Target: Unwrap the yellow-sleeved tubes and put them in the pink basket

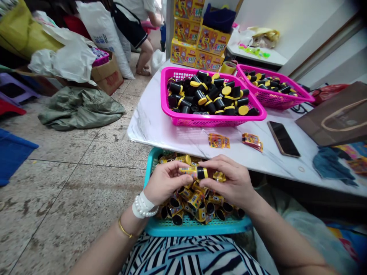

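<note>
Over the turquoise basket (197, 230) on my lap, I hold a small black canister (202, 173) lying sideways, its yellow lid to the right. A printed yellow sleeve (186, 172) covers its left part. My left hand (164, 181) is closed with thumb and fingers on the sleeved end. At the lid end, my right hand (232, 181) closes thumb and fingers around the canister. Beneath both hands, many sleeved canisters (196, 200) fill the basket. Flat printed sleeves (218, 141) lie on the table in a small stack, with another stack (252, 141) to the right.
A pink basket (213, 121) of black canisters with yellow lids stands on the white table (149, 114), a second pink basket (275, 100) behind it. Right are a phone (283, 138) and a paper bag (338, 114). Printed boxes (186, 51) rise behind; a person (137, 26) stands farther back.
</note>
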